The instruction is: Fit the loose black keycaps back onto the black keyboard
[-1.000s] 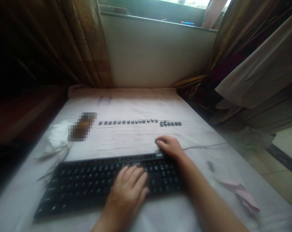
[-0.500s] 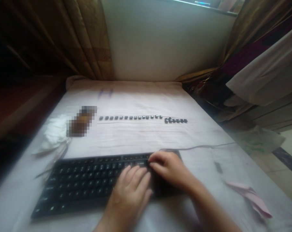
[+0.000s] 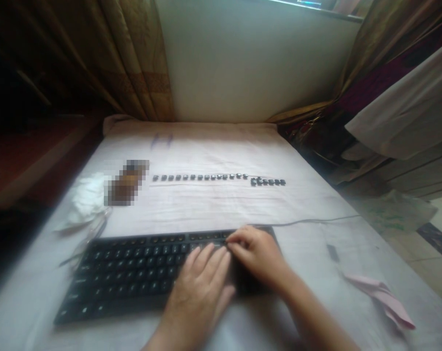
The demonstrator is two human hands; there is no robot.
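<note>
A black keyboard (image 3: 133, 273) lies on the white cloth in front of me. My left hand (image 3: 199, 285) rests palm down over its middle-right part, fingers stretched out and close together. My right hand (image 3: 259, 253) is over the right part, thumb and index finger pinched near the upper keys. Whatever sits between those fingertips is small, dark and too blurred to name. Both hands cover many keys. Beyond the keyboard, a line of small dark keycaps (image 3: 192, 177) runs across the cloth, with a tighter cluster of keycaps (image 3: 268, 182) at its right end.
Left of the keycaps lie a pixelated brown object (image 3: 126, 184) and crumpled white material (image 3: 87, 197). Thin tools (image 3: 96, 226) are by the keyboard's upper left corner. The cable (image 3: 309, 221) runs right. A pink cloth (image 3: 385, 297) and small dark piece (image 3: 332, 253) lie right.
The view has shifted slightly, so the keyboard and surroundings appear a little further right. My left fingers reach a bit higher, near the right fingertips. The right hand keeps its pinch.
</note>
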